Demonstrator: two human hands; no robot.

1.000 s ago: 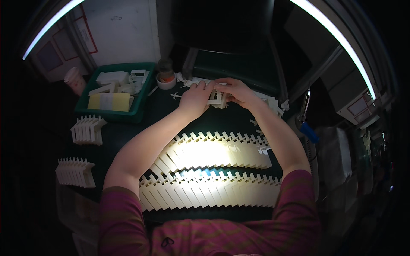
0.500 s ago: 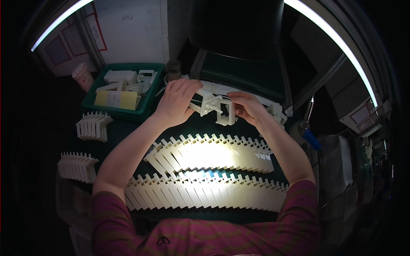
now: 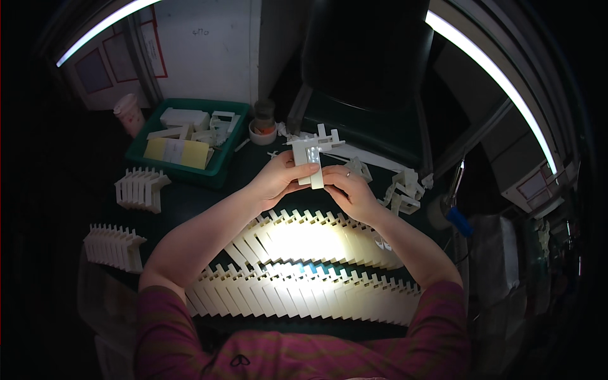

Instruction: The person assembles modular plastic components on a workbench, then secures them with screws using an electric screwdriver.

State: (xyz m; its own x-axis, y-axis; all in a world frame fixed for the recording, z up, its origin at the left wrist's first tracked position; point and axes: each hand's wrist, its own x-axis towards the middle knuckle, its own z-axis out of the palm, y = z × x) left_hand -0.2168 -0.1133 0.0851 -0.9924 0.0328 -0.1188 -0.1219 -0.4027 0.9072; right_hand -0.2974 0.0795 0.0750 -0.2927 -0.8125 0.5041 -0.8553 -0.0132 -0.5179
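Note:
I hold a white plastic frame-like part (image 3: 308,155) above the far side of the bench, with prongs at its top. My left hand (image 3: 278,179) is closed round its left side, the thumb lying across its front. At its lower right edge, the bent fingers of my right hand (image 3: 352,194) close on it; their tips are partly hidden. Closer to me, many similar white parts lean in two long rows, a far row (image 3: 373,250) and a near row (image 3: 253,295), under a bright spot of light.
Two short stacks of white parts, an upper stack (image 3: 140,190) and a lower stack (image 3: 114,248), stand at the left. Behind them is a green tray (image 3: 218,170) of parts. A cup (image 3: 126,114), a small bowl (image 3: 263,135), loose white parts (image 3: 405,192) and a blue-handled tool (image 3: 458,221) lie around.
My hands have come together round one white part, now turned upright with its prongs up. The square frame near my right hand has left that spot. The view has shifted slightly.

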